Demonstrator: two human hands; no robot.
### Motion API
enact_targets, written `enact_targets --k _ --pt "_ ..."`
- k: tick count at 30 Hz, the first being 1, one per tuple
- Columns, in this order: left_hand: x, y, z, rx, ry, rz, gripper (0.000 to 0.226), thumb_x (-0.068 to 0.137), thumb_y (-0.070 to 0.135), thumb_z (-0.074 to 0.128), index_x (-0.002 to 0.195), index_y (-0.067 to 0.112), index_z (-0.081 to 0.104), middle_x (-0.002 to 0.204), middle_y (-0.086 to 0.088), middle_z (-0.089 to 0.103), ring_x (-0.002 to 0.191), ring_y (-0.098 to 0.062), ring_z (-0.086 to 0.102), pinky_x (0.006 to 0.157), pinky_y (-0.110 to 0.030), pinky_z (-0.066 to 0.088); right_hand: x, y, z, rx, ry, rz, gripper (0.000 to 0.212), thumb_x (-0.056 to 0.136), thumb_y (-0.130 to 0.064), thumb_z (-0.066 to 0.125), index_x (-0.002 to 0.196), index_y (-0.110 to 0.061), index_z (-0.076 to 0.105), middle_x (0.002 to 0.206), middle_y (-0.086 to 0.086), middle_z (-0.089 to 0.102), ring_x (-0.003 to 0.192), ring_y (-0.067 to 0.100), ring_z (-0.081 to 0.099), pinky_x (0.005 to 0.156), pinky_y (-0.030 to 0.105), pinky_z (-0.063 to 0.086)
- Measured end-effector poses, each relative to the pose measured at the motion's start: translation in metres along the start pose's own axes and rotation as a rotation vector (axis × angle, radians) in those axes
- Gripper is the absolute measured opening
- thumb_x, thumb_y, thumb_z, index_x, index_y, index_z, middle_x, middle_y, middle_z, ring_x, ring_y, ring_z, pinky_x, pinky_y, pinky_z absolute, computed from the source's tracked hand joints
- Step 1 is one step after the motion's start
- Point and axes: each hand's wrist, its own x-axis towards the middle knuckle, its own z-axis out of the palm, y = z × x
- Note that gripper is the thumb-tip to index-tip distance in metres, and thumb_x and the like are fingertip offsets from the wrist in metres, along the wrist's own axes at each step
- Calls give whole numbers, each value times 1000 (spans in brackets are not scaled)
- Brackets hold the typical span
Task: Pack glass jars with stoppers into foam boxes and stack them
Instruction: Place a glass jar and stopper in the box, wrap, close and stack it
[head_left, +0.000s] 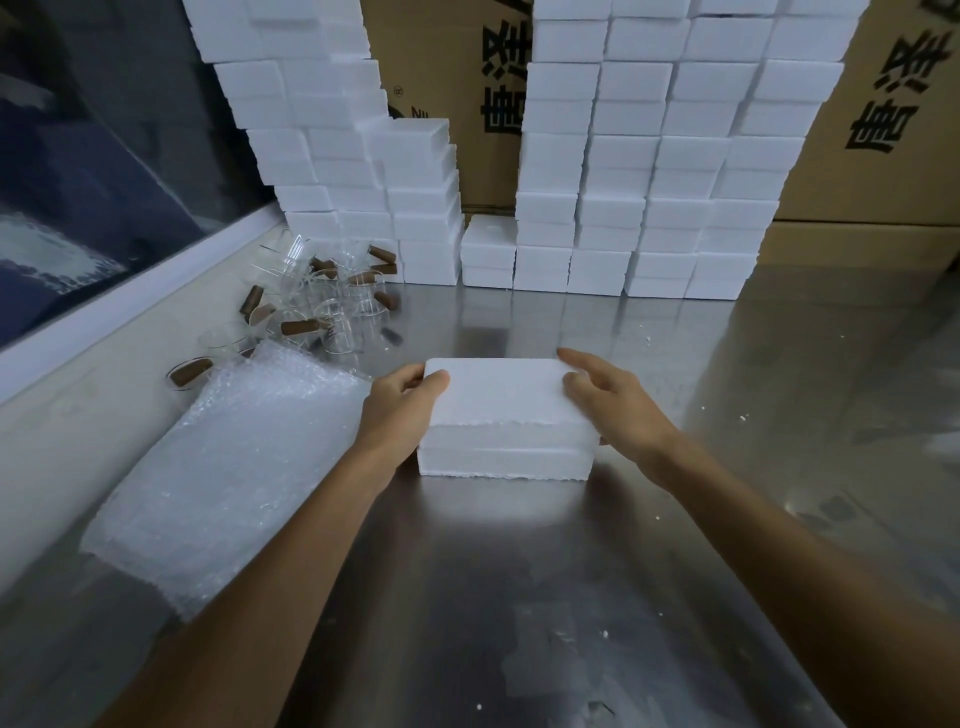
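A closed white foam box (504, 415) sits on the steel table (519, 597) in front of me, lid on base. My left hand (400, 410) grips its left end, thumb on the lid and fingers curled around the side. My right hand (613, 400) holds the right end, thumb on the lid's top and fingers along the far edge. A heap of glass jars with brown cork stoppers (322, 296) lies at the back left. Tall stacks of foam boxes (649, 156) stand along the back.
A pile of bubble wrap (234, 457) lies left of the box. A lower stack of foam boxes (488, 257) sits between the taller stacks. Cardboard cartons (883, 130) stand behind them. A white ledge and dark window (104, 156) run along the left.
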Motion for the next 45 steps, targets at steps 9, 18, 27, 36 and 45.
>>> enact_targets --k 9,18,27,36,45 --pt "1 -2 -3 33 89 -8 12 84 44 69 88 33 71 98 7 72 93 -16 68 85 -37 56 -13 20 -12 -79 -202 -39 92 64 -57 82 142 -56 34 148 -23 37 123 1 47 101 26 43" --pt "-2 2 -3 -2 219 -106 34 68 51 81 69 19 70 80 3 73 78 -19 69 62 -27 48 -14 36 -18 -41 -225 -185 89 59 -34 92 132 -55 45 126 -26 56 114 7 57 75 19 54" --pt "-5 14 1 -92 190 -331 73 52 60 74 103 9 67 101 -10 72 92 -31 69 91 -49 56 -18 38 -14 -19 -140 -185 88 50 -41 91 127 -56 51 118 -15 63 99 1 62 72 16 54" --pt "-38 39 62 -501 121 -316 111 42 47 89 134 37 29 118 -1 57 99 -25 65 63 -52 61 -25 26 14 77 213 -181 90 49 -49 89 131 -44 52 119 -10 64 93 2 65 72 21 57" --pt "4 56 44 -330 -99 -359 66 71 43 79 130 26 56 120 -9 67 102 -29 66 83 -52 57 -21 2 19 -824 331 -848 83 70 -42 73 141 -12 43 145 10 45 131 28 44 100 44 42"
